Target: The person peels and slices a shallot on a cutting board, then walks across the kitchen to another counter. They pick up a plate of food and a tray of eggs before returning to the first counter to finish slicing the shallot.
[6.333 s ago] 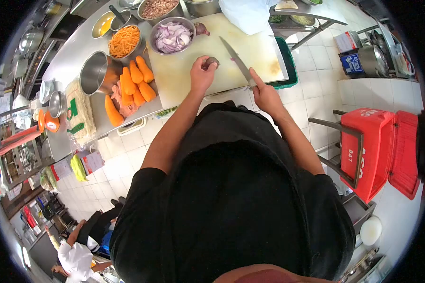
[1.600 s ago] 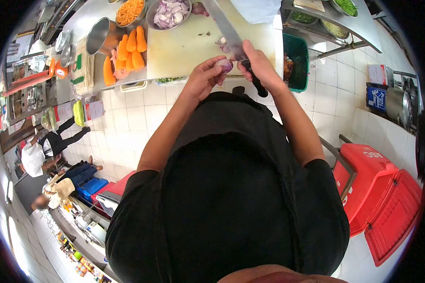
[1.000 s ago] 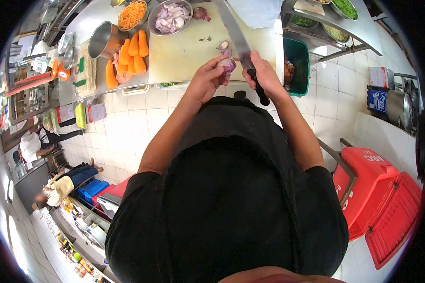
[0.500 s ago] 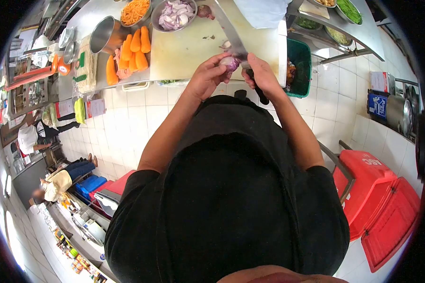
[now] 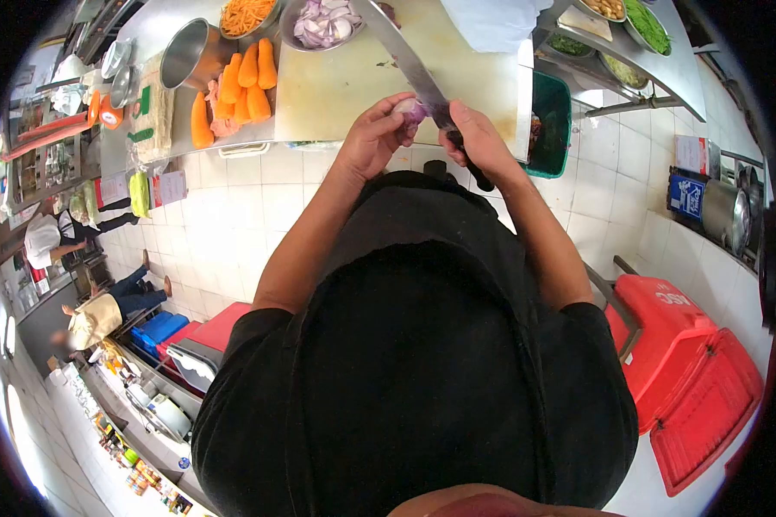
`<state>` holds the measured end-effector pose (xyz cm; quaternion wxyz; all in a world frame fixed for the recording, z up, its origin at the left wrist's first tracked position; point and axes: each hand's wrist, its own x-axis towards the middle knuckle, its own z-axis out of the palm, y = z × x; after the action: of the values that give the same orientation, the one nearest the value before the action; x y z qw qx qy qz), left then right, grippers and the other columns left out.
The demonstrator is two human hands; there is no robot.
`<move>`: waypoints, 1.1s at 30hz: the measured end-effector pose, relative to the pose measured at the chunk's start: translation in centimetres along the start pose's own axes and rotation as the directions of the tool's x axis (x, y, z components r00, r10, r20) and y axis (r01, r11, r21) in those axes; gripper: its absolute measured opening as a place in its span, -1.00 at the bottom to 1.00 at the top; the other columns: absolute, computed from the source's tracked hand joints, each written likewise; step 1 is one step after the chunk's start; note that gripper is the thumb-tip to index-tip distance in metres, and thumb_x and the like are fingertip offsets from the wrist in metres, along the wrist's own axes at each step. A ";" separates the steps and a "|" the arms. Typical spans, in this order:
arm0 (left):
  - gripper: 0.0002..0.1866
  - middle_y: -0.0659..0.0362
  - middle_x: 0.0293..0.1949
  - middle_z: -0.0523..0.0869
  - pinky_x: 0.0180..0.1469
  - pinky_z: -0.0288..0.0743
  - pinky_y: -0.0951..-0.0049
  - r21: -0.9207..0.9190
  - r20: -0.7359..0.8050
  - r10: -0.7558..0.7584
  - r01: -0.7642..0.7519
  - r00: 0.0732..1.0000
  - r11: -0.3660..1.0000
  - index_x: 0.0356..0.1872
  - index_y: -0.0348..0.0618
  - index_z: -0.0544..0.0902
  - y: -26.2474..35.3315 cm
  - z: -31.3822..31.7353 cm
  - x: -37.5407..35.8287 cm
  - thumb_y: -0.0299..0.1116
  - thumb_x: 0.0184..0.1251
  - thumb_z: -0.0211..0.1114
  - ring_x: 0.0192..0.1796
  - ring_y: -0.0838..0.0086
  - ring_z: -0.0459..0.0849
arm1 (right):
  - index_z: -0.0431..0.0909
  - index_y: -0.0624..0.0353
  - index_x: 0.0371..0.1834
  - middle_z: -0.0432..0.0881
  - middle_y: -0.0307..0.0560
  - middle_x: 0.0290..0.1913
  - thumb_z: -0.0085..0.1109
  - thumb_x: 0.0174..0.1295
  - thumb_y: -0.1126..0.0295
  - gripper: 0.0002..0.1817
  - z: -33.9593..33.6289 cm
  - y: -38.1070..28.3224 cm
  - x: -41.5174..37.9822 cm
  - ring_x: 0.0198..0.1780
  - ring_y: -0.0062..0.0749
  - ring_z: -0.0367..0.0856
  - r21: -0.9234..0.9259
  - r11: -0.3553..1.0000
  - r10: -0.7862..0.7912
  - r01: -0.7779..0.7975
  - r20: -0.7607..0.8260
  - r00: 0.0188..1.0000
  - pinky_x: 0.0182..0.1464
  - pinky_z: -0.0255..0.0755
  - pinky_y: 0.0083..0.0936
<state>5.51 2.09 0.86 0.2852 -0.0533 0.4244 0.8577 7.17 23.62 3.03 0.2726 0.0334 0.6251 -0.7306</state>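
Note:
My left hand point(image 5: 377, 135) is closed around a purple onion point(image 5: 412, 113) near the front edge of the cutting board point(image 5: 328, 95). In my right hand point(image 5: 478, 138) is the black handle of a large knife point(image 5: 403, 53), its wide blade slanting up and left over the board. The blade's heel is right beside the onion; whether it touches cannot be made out. A metal bowl of cut onions point(image 5: 325, 24) stands at the board's far left. Part of another onion point(image 5: 389, 11) shows behind the blade.
Left of the board lie several peeled carrots point(image 5: 248, 82), with a steel pot point(image 5: 194, 56) and a bowl of shredded carrot point(image 5: 248, 15) behind. A green bin point(image 5: 550, 125) stands at the right. A white plastic bag point(image 5: 491, 21) lies on the board's far side. Two people are at far left.
The blade has swung to the left and now covers more of the onion behind it. My left hand has turned the onion slightly. A small pale piece near the blade is no longer visible.

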 end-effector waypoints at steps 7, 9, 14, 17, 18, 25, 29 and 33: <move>-0.42 0.09 -0.05 0.62 -0.17 0.43 0.48 -0.065 0.095 0.018 -0.012 0.995 0.998 0.32 -0.28 0.36 2.3 -2.0 -0.2 -0.30 0.31 0.27 -0.20 0.48 0.55 | 0.42 0.12 -0.45 0.37 -0.30 -0.66 -0.25 0.43 -0.28 -0.35 1.8 -1.5 1.4 -0.69 -0.64 0.26 0.077 0.997 0.018 -0.014 -0.050 0.999 -0.64 0.14 -0.63; -0.46 0.14 -0.10 0.60 -0.18 0.42 0.47 -0.072 0.111 0.030 -0.022 0.993 0.997 0.29 -0.29 0.38 3.2 -2.7 0.3 -0.35 0.32 0.24 -0.22 0.49 0.54 | 0.49 0.16 -0.30 0.36 -0.31 -0.64 -0.24 0.44 -0.26 -0.36 3.5 -2.3 1.9 -0.67 -0.66 0.25 -0.004 0.999 -0.045 0.045 -0.075 0.996 -0.63 0.14 -0.63; -0.50 0.17 -0.13 0.60 -0.19 0.40 0.48 -0.054 0.118 0.026 -0.019 0.993 0.998 0.25 -0.28 0.41 5.2 -4.6 0.9 -0.36 0.31 0.24 -0.24 0.51 0.53 | 0.49 0.12 0.24 0.36 -0.35 -0.60 -0.20 0.48 -0.14 -0.41 7.0 -3.3 3.7 -0.62 -0.70 0.27 -0.121 0.990 -0.082 0.072 -0.087 0.993 -0.61 0.15 -0.65; -0.50 0.16 -0.13 0.61 -0.21 0.40 0.48 -0.064 0.139 0.013 -0.004 0.990 0.998 0.25 -0.26 0.41 6.0 -7.1 0.7 -0.37 0.30 0.25 -0.24 0.52 0.54 | 0.59 0.13 -0.02 0.38 -0.35 -0.62 -0.17 0.50 -0.09 -0.48 9.2 -2.9 5.4 -0.63 -0.70 0.27 -0.214 0.966 -0.183 0.146 -0.166 0.969 -0.61 0.15 -0.64; -0.50 0.16 -0.14 0.61 -0.21 0.41 0.48 -0.077 0.150 -0.004 0.015 0.989 0.997 0.25 -0.25 0.41 6.2 -8.1 0.8 -0.38 0.29 0.25 -0.24 0.52 0.54 | 0.58 0.14 -0.12 0.38 -0.35 -0.63 -0.17 0.50 -0.08 -0.50 9.7 -2.7 5.9 -0.64 -0.70 0.27 -0.197 0.974 -0.146 0.109 -0.183 0.972 -0.61 0.15 -0.64; -0.55 0.04 -0.04 0.66 -0.19 0.45 0.48 -0.146 0.152 -0.041 0.063 0.987 0.987 0.18 -0.23 0.42 8.2 -11.1 0.4 -0.41 0.27 0.24 -0.24 0.50 0.58 | 0.54 0.14 -0.35 0.38 -0.35 -0.65 -0.14 0.49 -0.08 -0.48 12.4 -1.8 7.9 -0.66 -0.70 0.27 -0.157 0.985 -0.112 0.065 -0.309 0.945 -0.60 0.16 -0.65; -0.51 0.04 0.02 0.63 -0.14 0.46 0.49 -0.121 0.165 -0.061 0.082 0.984 0.989 0.22 -0.24 0.39 8.1 -12.8 0.9 -0.32 0.29 0.24 -0.21 0.48 0.56 | 0.54 0.16 0.10 0.39 -0.34 -0.58 -0.12 0.48 -0.08 -0.48 14.1 -2.5 7.6 -0.60 -0.71 0.29 -0.115 0.989 -0.117 0.088 -0.277 0.954 -0.56 0.17 -0.69; -0.50 0.12 -0.07 0.63 -0.13 0.48 0.49 -0.209 0.215 -0.031 0.077 0.976 0.975 0.23 -0.27 0.38 8.3 -13.3 1.1 -0.32 0.32 0.22 -0.18 0.47 0.57 | 0.34 0.24 0.35 0.41 -0.34 -0.51 -0.12 0.49 -0.06 -0.39 15.9 -2.8 8.3 -0.55 -0.73 0.30 -0.116 0.988 -0.130 0.102 -0.268 0.955 -0.53 0.17 -0.72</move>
<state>-1.80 -11.45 -2.13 0.3446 -0.0045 0.2946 0.8913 3.58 6.05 5.76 0.1410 0.0838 0.6937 -0.7013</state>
